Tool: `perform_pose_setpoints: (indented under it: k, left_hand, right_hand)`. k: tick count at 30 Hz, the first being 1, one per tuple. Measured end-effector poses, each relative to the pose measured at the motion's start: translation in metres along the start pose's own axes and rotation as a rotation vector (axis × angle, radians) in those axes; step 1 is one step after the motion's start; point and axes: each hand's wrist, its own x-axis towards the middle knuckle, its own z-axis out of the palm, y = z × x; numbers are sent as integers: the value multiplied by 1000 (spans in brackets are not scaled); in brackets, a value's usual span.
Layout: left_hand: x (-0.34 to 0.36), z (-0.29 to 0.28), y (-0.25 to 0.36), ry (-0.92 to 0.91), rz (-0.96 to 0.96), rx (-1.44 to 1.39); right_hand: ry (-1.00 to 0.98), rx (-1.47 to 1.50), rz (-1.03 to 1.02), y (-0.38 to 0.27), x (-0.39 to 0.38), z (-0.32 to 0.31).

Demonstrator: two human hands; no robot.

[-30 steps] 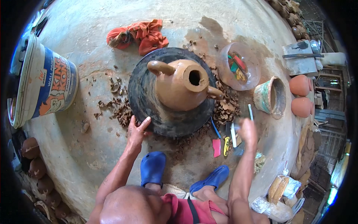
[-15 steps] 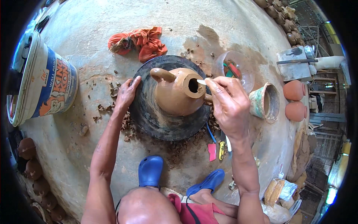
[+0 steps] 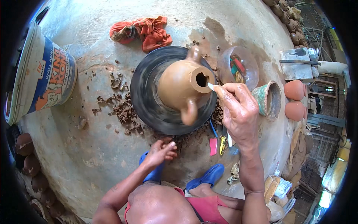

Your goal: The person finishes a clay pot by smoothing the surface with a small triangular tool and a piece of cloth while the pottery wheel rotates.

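A brown clay pot (image 3: pixel 175 84) with a dark round mouth stands on a dark potter's wheel (image 3: pixel 143 102). Two stubby clay projections stick out from its sides, the nearer one smeared by motion. My right hand (image 3: pixel 240 110) pinches a small white pointed tool (image 3: pixel 211 86), its tip at the rim of the mouth. Only the tip shows; the rest is inside my fingers. Just off the wheel's near edge, my left hand (image 3: pixel 162 152) is empty with its fingers loosely apart. Streaks on the wheel show that it is turning.
Clay scraps (image 3: pixel 125 112) lie left of the wheel. An orange cloth (image 3: pixel 151 35) rests beyond it. A clear bowl (image 3: pixel 250 76) with tools and a greenish pot (image 3: pixel 263 100) stand right. Nearby lies a yellow knife (image 3: pixel 222 145). A large paint bucket (image 3: pixel 61 74) stands left.
The pot and wheel have turned, bringing one projection to the near side. My left hand has left the wheel's left edge and moved nearer me. My right hand still pinches the white tool.
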Motion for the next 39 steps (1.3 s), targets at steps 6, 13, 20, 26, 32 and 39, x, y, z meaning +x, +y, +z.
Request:
perform_pose_setpoints:
  k: [6, 13, 20, 26, 32, 39]
  left_hand:
    - [10, -34, 63, 506, 331, -27]
    - [69, -59, 54, 863, 492, 265]
    - [-19, 27, 24, -76, -131, 53]
    - [40, -52, 95, 585, 522, 126]
    - [1, 10, 17, -50, -153, 18]
    - [37, -23, 95, 553, 530, -95]
  right_hand:
    - [-63, -24, -21, -2, 5, -8]
    - [-67, 11, 23, -11, 14, -6]
    - [-86, 50, 78, -2, 12, -3]
    - [-89, 53, 63, -9, 22, -3]
    - [-108, 13, 59, -13, 21, -2]
    - [-89, 15, 71, -8, 13, -4]
